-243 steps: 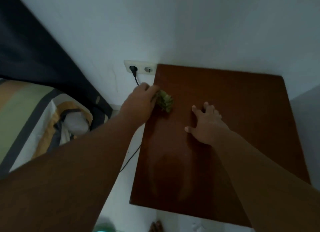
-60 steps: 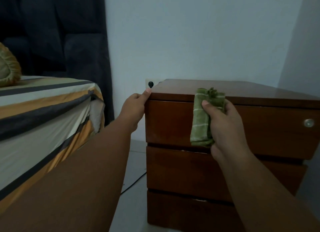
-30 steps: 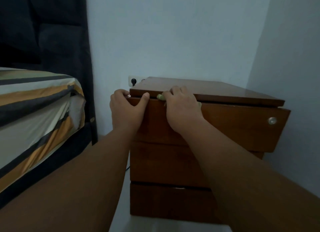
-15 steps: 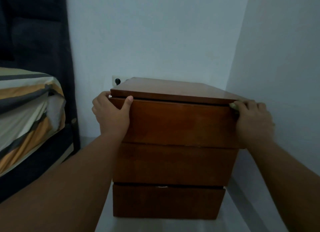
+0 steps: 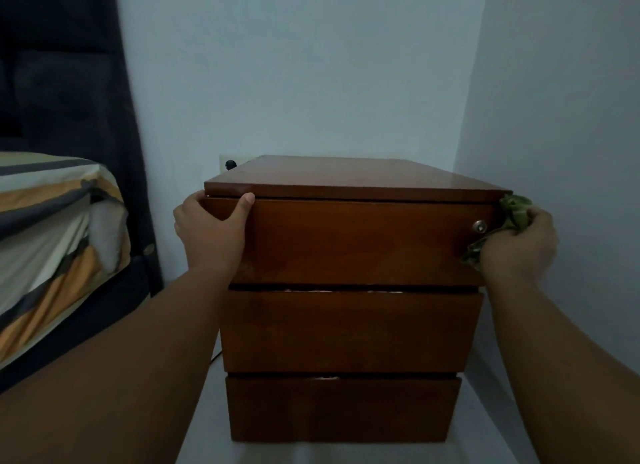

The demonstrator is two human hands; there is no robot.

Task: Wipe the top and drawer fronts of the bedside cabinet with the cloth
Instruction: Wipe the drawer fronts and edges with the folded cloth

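The brown wooden bedside cabinet (image 5: 349, 242) fills the centre of the head view, with three drawer fronts stacked below its top. My left hand (image 5: 209, 233) grips the top drawer's upper left corner, thumb on the front. My right hand (image 5: 519, 243) holds the bunched green cloth (image 5: 512, 214) against the right end of the top drawer front, just past a small round metal lock (image 5: 480, 226). Part of the cloth is hidden in my palm.
A bed (image 5: 52, 235) with striped bedding stands to the left, a dark curtain (image 5: 69, 82) behind it. A wall socket with a black plug (image 5: 229, 164) sits behind the cabinet's left rear corner. Walls close in behind and to the right.
My right hand with the cloth has slid from the middle of the top drawer front to its right end. My left hand stays on the left corner. The view has shifted left to right.
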